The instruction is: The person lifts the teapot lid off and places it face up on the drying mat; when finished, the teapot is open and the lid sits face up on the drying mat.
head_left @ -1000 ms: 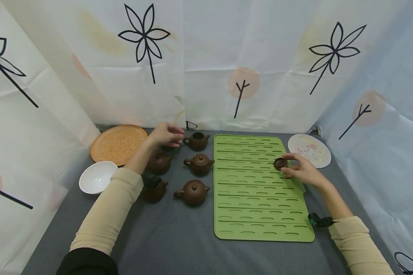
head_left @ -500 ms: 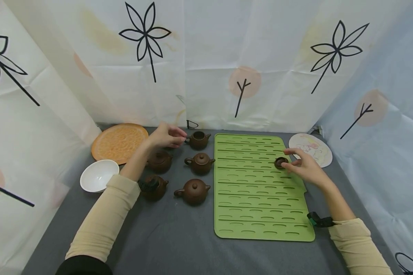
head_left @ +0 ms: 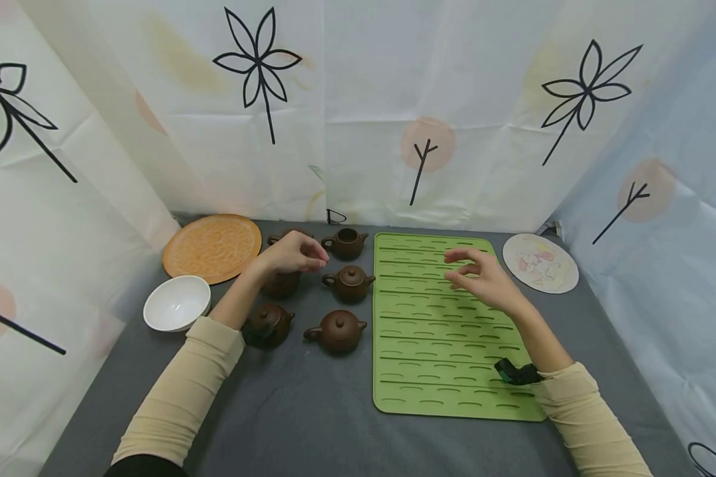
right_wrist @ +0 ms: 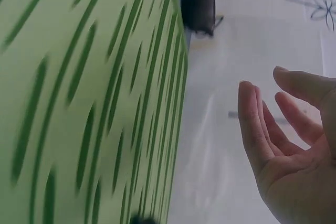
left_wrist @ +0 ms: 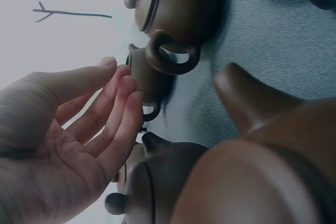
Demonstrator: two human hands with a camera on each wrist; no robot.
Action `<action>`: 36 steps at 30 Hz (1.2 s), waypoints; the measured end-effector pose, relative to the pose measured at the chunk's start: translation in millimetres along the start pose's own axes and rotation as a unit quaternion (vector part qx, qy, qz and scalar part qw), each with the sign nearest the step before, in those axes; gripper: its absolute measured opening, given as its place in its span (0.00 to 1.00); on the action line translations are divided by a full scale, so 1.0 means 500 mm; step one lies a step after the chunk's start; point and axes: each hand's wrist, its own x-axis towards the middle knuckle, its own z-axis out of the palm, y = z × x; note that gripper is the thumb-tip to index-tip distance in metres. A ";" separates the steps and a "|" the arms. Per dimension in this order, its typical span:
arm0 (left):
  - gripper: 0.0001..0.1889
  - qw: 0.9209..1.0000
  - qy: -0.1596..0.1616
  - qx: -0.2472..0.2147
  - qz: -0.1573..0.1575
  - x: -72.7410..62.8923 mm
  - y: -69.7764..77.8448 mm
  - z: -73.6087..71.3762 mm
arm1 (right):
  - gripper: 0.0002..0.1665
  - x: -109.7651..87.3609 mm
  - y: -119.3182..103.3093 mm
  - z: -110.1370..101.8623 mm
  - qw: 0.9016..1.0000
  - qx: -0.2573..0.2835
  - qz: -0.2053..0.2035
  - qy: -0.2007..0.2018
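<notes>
My left hand [head_left: 295, 253] hovers over the back of the left teapot row, thumb and fingertips brought together with nothing between them. Just right of its fingertips stands a brown teapot without a lid [head_left: 347, 244]. Two lidded brown teapots follow in that row, a middle teapot [head_left: 351, 283] and a front teapot [head_left: 339, 331]. The left row holds a front teapot [head_left: 271, 324]; those behind it are partly covered by the left hand. My right hand [head_left: 480, 278] is above the green mat [head_left: 435, 371], fingers loosely bent and holding nothing. A dark object [right_wrist: 142, 220] barely shows at the right wrist view's bottom edge.
An orange round placemat [head_left: 211, 248] lies at the back left, with a white bowl [head_left: 178, 303] in front of it. An oval printed mat [head_left: 539, 263] lies at the back right. White patterned cloth [head_left: 364, 86] encloses the back and sides.
The right hand has let go of the small round brown piece on the mat and moved left; the piece is now out of sight in the head view. The left hand has shifted slightly forward and right.
</notes>
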 end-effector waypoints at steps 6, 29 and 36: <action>0.13 1.000 -0.014 -0.007 -0.001 -0.002 -0.012 0.011 | 0.26 0.051 -0.034 0.068 0.999 0.039 -0.011 -0.031; 0.12 0.984 -0.033 -0.150 -0.091 0.002 -0.008 0.043 | 0.24 0.198 -0.057 0.263 0.990 0.112 0.004 -0.091; 0.13 0.976 -0.036 -0.189 -0.106 0.003 -0.010 0.047 | 0.17 0.203 -0.050 0.272 0.991 0.105 0.010 -0.078</action>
